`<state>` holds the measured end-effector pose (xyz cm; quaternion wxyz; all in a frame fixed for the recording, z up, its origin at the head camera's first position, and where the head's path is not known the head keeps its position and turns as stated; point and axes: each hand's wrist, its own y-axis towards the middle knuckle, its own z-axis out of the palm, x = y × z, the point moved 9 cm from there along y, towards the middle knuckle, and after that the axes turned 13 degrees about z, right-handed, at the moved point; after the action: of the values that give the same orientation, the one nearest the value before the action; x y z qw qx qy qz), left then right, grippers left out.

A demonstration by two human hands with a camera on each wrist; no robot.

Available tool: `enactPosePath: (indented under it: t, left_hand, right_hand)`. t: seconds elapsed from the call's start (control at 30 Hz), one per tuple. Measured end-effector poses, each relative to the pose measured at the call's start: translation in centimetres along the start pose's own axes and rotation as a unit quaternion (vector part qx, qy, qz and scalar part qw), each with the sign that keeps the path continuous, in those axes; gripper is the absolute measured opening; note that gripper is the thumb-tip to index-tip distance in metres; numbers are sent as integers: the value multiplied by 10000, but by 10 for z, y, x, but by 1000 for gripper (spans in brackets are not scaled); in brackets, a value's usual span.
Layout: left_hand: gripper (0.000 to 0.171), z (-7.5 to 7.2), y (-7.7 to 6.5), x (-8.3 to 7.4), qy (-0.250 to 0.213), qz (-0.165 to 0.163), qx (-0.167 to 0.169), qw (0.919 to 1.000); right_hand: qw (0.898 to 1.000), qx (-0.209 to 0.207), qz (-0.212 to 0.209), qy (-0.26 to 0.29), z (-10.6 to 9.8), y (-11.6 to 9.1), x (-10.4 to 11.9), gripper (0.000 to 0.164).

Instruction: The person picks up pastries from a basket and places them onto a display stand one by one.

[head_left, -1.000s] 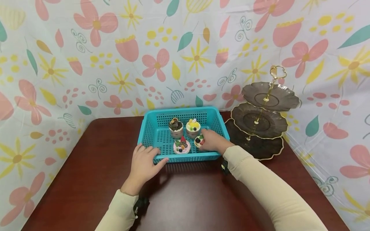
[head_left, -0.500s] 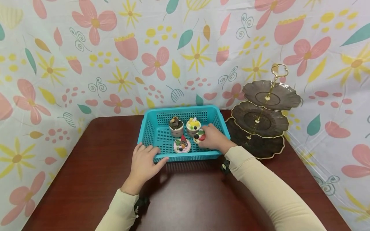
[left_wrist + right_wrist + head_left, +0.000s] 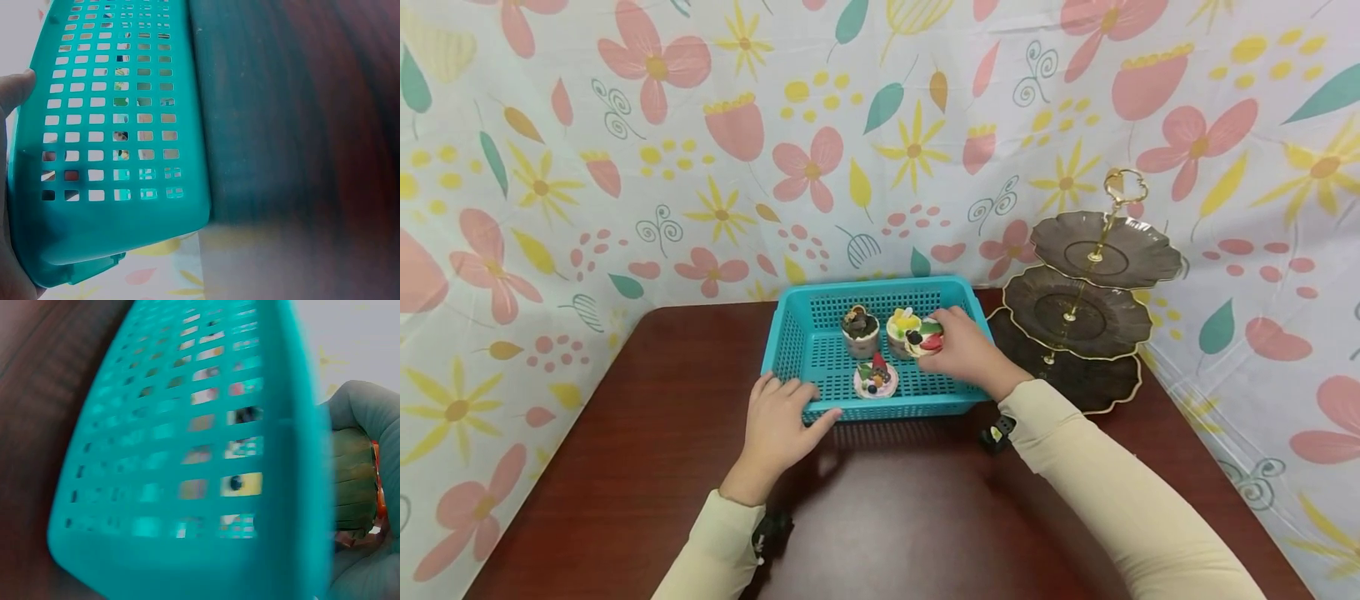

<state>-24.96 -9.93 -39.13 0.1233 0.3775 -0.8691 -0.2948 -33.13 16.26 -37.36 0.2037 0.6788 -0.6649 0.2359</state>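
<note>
Fingers of my right hand (image 3: pixel 966 346) pinch a strawberry-topped dessert (image 3: pixel 924 337), gap closed around it, at the right part of the basket (image 3: pixel 880 284). It seems to be raised off the basket floor, though I cannot tell if it touches the yellow-topped cup (image 3: pixel 902 325) which it partly covers. Beside that cup stands the dark-topped cup (image 3: pixel 861 332), and nearer to me sits the pink-creamed dessert (image 3: pixel 876 382). So I judge the work to be at an early point: one dessert is taken up but not yet out, and three in the basket are not in my grip. My left hand (image 3: pixel 782 429) rests on the near-left corner of the rim, its fingers loose and the thumb spread away. All this is on the brown surface (image 3: pixel 887 517). Further to the right stands the three-tier stand (image 3: pixel 1037 312), which neither hand touches.
</note>
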Motion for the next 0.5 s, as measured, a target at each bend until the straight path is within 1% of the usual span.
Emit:
enactPosePath:
  t: [0.2, 0.37, 0.5]
  left_hand:
    - [46, 0, -1, 0, 23, -18, 9, 10000]
    - [45, 0, -1, 0, 46, -43, 43, 10000]
    - [46, 1, -1, 0, 50, -59, 75, 9999]
  right_hand:
    - [9992, -10, -178, 364, -25, -14, 14, 71]
    - [9985, -233, -230, 444, -52, -26, 23, 72]
    - [9981, -436, -207, 370, -74, -34, 24, 72]
